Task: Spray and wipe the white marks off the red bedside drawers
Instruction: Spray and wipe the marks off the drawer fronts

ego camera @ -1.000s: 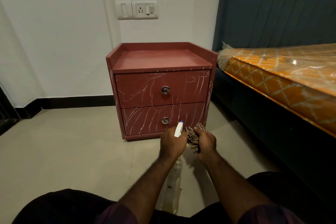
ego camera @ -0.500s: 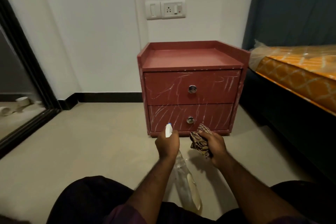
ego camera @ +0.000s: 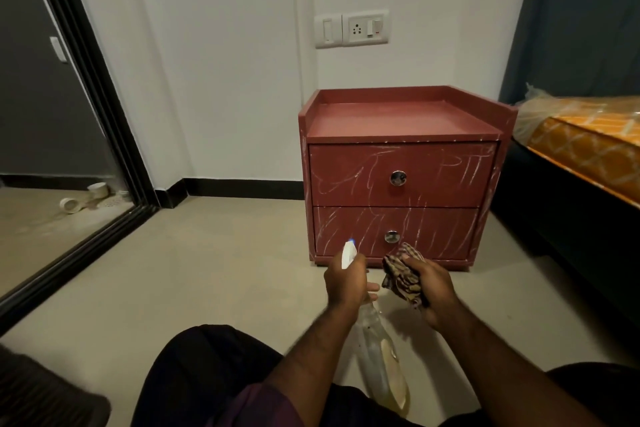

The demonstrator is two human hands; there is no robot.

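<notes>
Barely starting: white marks (ego camera: 450, 166) are covering both fronts of the red drawers (ego camera: 401, 121), sitting on the floor (ego camera: 207, 270) by the bed (ego camera: 588, 149). Left hand (ego camera: 346, 282) is gripping the spray bottle (ego camera: 375, 340), nozzle aiming at the lower drawer (ego camera: 436, 232); right hand (ego camera: 433, 291) is clutching a bunched cloth (ego camera: 401, 270), spraying and wiping both seemingly remaining.

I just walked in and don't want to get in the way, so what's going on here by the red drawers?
A person sits on the floor facing the red bedside drawers. The left-hand grip holds a spray bottle, nozzle toward the drawers, and the right-hand grip holds a bunched checked cloth. White marks cover both drawer fronts, so the wiping looks not yet done.
</notes>
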